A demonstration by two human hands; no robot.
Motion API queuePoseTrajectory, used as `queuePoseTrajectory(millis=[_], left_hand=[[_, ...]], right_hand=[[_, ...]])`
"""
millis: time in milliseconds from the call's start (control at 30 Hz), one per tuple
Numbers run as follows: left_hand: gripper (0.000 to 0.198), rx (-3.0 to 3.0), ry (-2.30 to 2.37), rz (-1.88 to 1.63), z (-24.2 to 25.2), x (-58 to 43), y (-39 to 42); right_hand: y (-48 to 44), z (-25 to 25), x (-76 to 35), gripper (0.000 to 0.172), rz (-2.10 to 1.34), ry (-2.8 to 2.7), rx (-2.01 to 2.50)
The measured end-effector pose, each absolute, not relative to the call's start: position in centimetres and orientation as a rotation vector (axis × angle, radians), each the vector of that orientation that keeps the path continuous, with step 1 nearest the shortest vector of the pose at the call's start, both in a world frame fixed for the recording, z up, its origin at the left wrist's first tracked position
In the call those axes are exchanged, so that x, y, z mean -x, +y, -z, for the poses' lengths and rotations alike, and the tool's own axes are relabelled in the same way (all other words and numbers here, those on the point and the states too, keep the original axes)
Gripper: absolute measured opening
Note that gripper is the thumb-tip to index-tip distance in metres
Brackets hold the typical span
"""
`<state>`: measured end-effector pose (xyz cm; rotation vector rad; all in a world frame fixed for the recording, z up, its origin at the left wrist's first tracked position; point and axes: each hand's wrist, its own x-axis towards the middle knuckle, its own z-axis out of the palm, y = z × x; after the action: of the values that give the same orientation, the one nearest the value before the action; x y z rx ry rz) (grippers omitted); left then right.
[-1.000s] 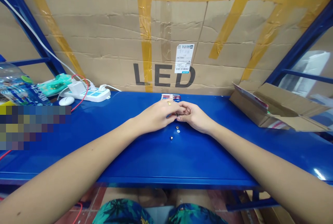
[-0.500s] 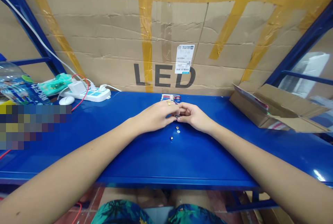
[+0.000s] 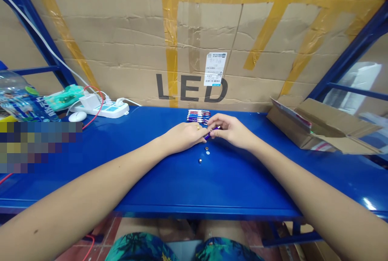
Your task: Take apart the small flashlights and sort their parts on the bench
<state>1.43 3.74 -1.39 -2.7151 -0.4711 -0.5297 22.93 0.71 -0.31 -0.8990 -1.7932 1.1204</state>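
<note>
A small purple metal tube [image 3: 209, 135], resembling a mini flashlight, is tilted between my two hands above the table. My left hand [image 3: 189, 135] is closed around its lower left part, which the fingers hide. At the upper right end, the thumb and fingers of my right hand [image 3: 232, 131] pinch the tube. Just behind the hands lies a row of several slim red, blue and purple tubes [image 3: 197, 113] with silvery ends. In front of my hands sit a small coppery round piece [image 3: 206, 148], a pale disc [image 3: 207, 153] and a short shiny metal cap [image 3: 200, 161].
The blue table [image 3: 188, 184] backs onto a large taped carton [image 3: 130, 51]. An open cardboard box [image 3: 291, 127] stands at the right. On the left are a power strip [image 3: 112, 110] with plugs and a red cable, a white mouse-shaped item [image 3: 77, 117] and a large bottle [image 3: 22, 97].
My right hand has shifted slightly up and right, and the hands have opened apart a little. The purple tube now shows between them. The small pieces on the table have stayed put.
</note>
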Motion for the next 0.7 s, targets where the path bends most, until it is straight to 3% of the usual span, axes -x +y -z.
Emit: queuePoseTrajectory(millis=[267,700], left_hand=[[0.032,2.517,-0.423,0.604,1.4,-1.6,3.2],[0.021,2.62,-0.41,0.895,1.1,-1.7,3.0]], right_hand=[[0.1,-0.5,-22.4,0.03,-1.141,-1.652,0.952],[0.9,0.7,-22.5,0.022,-1.53,-1.274,0.823]])
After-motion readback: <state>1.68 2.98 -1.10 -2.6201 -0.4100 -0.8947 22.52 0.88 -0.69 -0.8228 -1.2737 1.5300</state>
